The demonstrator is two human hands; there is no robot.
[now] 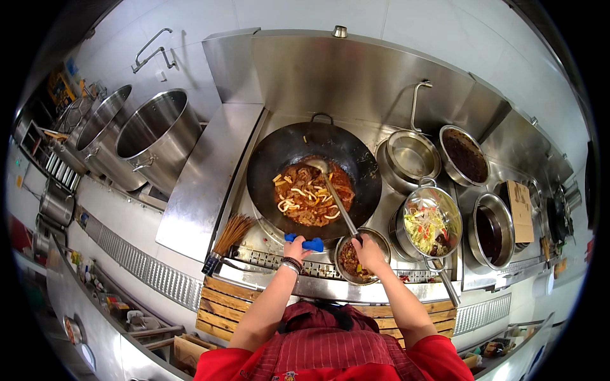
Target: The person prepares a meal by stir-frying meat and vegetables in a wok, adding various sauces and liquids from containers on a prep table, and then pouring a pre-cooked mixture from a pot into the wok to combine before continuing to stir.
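Note:
A large black wok [267,185] sits on the stove, holding a red-brown stew [305,216] of meat pieces and pale strips. My left hand [295,250] grips a blue cloth [312,245] at the wok's near rim. My right hand [368,252] is closed round the dark handle of a steel ladle [339,202], whose bowl rests in the food. Beneath my right hand stands a round metal container [350,262] of reddish minced-looking food. To the right, a two-handled steel bowl [427,224] holds shredded cabbage and other vegetables.
A bamboo wok brush [233,235] lies left of the wok. Large steel stockpots [159,138] stand at the left. Behind on the right are nested steel pans [413,155], a tap [415,105], a pot of dark paste [463,155] and a pot of dark liquid [491,233].

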